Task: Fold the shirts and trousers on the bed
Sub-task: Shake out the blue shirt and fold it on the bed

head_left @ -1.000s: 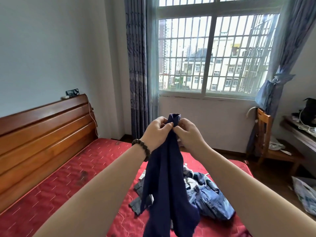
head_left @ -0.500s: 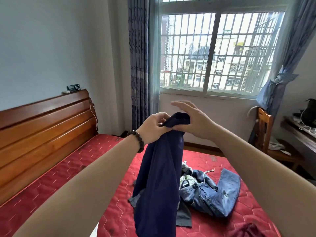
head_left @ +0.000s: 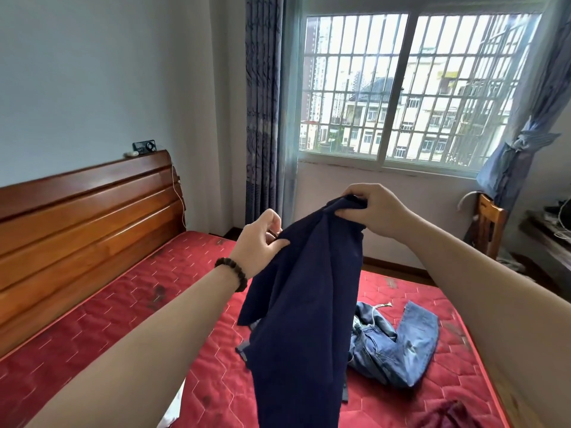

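A dark navy garment [head_left: 302,304] hangs in the air over the red quilted bed [head_left: 123,319]. My right hand [head_left: 375,211] grips its top edge at the upper right. My left hand [head_left: 259,242], with a bead bracelet on the wrist, pinches the same edge lower and to the left. The cloth drapes down between my arms and hides part of the bed. Behind it, light blue jeans [head_left: 398,347] lie crumpled on the mattress. A dark red garment [head_left: 448,417] shows at the bottom right edge.
A wooden headboard [head_left: 83,217] runs along the left wall, with small items on its top. A barred window [head_left: 398,88] with blue curtains faces me. A wooden chair [head_left: 489,223] and a desk stand at the right.
My hands, together at the garment's top a second ago, have moved apart. The right one went up and right, the left one down and left, spreading the top edge.
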A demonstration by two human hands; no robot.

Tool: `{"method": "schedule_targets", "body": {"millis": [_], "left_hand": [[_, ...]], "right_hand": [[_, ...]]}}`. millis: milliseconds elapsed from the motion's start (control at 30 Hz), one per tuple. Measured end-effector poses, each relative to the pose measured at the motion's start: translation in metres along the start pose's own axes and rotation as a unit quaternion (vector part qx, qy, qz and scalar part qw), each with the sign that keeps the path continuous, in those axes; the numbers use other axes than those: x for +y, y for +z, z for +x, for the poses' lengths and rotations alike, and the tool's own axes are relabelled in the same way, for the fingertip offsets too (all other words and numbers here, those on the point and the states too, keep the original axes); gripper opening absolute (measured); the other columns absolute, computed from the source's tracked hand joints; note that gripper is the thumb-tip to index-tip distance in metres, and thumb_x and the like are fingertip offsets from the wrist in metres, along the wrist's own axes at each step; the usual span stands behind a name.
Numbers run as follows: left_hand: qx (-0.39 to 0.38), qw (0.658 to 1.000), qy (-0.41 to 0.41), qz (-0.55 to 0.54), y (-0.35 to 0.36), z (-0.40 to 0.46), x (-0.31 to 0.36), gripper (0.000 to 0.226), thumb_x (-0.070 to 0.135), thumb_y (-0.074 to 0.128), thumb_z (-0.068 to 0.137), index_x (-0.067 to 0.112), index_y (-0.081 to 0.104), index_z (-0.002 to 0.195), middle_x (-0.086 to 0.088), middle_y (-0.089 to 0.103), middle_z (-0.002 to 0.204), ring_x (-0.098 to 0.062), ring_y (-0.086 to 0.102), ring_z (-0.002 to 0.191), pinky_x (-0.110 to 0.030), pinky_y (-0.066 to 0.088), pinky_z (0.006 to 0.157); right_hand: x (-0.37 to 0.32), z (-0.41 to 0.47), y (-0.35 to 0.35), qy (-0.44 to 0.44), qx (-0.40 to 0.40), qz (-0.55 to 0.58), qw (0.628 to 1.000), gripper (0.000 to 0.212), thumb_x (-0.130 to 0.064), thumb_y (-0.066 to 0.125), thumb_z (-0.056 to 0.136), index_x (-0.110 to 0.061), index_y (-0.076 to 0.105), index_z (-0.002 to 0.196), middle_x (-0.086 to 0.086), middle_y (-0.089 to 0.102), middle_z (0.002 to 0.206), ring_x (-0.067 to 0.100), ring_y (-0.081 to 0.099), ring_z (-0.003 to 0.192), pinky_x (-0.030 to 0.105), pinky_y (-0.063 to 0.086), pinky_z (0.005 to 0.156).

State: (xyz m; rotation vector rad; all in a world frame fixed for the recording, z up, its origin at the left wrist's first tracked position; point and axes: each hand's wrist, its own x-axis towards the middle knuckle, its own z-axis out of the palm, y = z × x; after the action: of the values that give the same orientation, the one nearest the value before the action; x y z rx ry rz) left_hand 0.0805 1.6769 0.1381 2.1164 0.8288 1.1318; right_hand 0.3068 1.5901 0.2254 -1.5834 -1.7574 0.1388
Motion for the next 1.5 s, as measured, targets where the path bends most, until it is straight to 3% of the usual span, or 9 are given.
{"method": "schedule_targets", "body": {"millis": [200,300,400,533,700,1067,1233,1367,1500], "left_hand": [[-0.008,0.992,0.089,0.083,0.006,-0.007,0.0,0.035,-0.01,0.05,0.081,0.015,0.074,0.088,-0.001,0.062,0.093,-0.011,0.058,0.086,-0.014,0.042,0.082],[0.0,0.996,0.027,0.08,0.021,-0.012,0.012,0.015,0.024,0.063,0.086,0.015,0.072,0.093,0.0,0.059,0.093,-0.012,0.058,0.086,-0.017,0.043,0.075],[-0.009,0.993,-0.036,0.116,0.039,-0.016,0.018,0.043,0.058,0.061,0.081,0.017,0.065,0.093,0.002,0.05,0.097,-0.011,0.055,0.082,-0.019,0.044,0.07],[0.008,0.986,-0.059,0.158,0.045,-0.02,0.017,0.028,0.038,0.061,0.08,0.01,0.061,0.082,-0.002,0.045,0.095,-0.02,0.054,0.078,-0.03,0.051,0.068],[0.008,0.975,-0.072,0.209,0.035,-0.024,0.003,0.016,0.015,0.055,0.083,0.001,0.058,0.076,-0.006,0.048,0.089,-0.027,0.055,0.077,-0.027,0.038,0.062],[-0.06,0.981,0.007,0.185,-0.012,-0.024,-0.033,0.014,0.009,0.063,0.083,0.007,0.074,0.091,-0.001,0.065,0.085,-0.017,0.061,0.081,-0.024,0.044,0.072],[0.014,0.991,0.014,0.135,-0.032,-0.035,-0.034,0.026,0.018,0.063,0.089,0.01,0.063,0.065,0.008,0.056,0.064,-0.004,0.051,0.06,-0.022,0.037,0.059],[-0.115,0.973,0.003,0.202,-0.026,-0.072,-0.049,0.009,0.017,0.07,0.083,0.009,0.07,0.087,0.001,0.064,0.082,-0.013,0.058,0.075,-0.02,0.042,0.07],[-0.115,0.963,-0.078,0.232,-0.032,-0.1,-0.064,0.019,0.016,0.069,0.083,0.007,0.072,0.1,-0.006,0.067,0.093,-0.019,0.061,0.085,-0.024,0.043,0.076]], "right_hand": [[-0.008,0.003,0.011,-0.002,0.02,-0.016,1.0,0.004,-0.014,0.069,0.079,-0.011,0.067,0.077,0.011,0.066,0.073,0.015,0.053,0.063,0.033,0.047,0.062],[-0.016,0.004,0.018,-0.009,0.03,-0.036,0.999,0.005,-0.016,0.069,0.077,-0.013,0.067,0.074,0.006,0.065,0.07,0.015,0.053,0.064,0.027,0.043,0.06],[-0.02,0.004,0.024,-0.004,0.031,-0.06,0.998,0.011,-0.018,0.068,0.076,-0.009,0.065,0.072,0.01,0.064,0.07,0.018,0.052,0.063,0.026,0.044,0.055],[-0.02,0.001,0.022,0.004,0.034,-0.064,0.997,0.013,-0.018,0.068,0.076,-0.008,0.063,0.071,0.009,0.061,0.068,0.017,0.049,0.061,0.027,0.041,0.055],[-0.016,-0.007,0.006,0.02,0.048,-0.043,0.998,0.009,-0.016,0.069,0.078,-0.012,0.065,0.071,0.001,0.059,0.064,0.013,0.05,0.061,0.024,0.041,0.056],[-0.003,-0.023,-0.008,0.006,0.025,-0.033,0.999,0.012,-0.014,0.066,0.081,-0.026,0.068,0.081,-0.011,0.067,0.077,0.008,0.059,0.074,0.024,0.049,0.066],[-0.008,-0.029,-0.015,-0.025,-0.033,-0.047,0.998,0.026,-0.009,0.064,0.084,-0.035,0.067,0.083,-0.014,0.069,0.086,-0.005,0.059,0.077,0.006,0.043,0.064],[-0.007,-0.03,-0.014,-0.024,-0.035,-0.056,0.997,0.023,-0.008,0.063,0.082,-0.031,0.068,0.081,-0.015,0.069,0.083,-0.001,0.06,0.078,0.015,0.045,0.069],[-0.001,-0.035,-0.008,-0.019,-0.03,-0.023,0.999,0.023,-0.007,0.063,0.083,-0.029,0.069,0.082,-0.01,0.07,0.085,0.007,0.061,0.082,0.023,0.048,0.073]]}}
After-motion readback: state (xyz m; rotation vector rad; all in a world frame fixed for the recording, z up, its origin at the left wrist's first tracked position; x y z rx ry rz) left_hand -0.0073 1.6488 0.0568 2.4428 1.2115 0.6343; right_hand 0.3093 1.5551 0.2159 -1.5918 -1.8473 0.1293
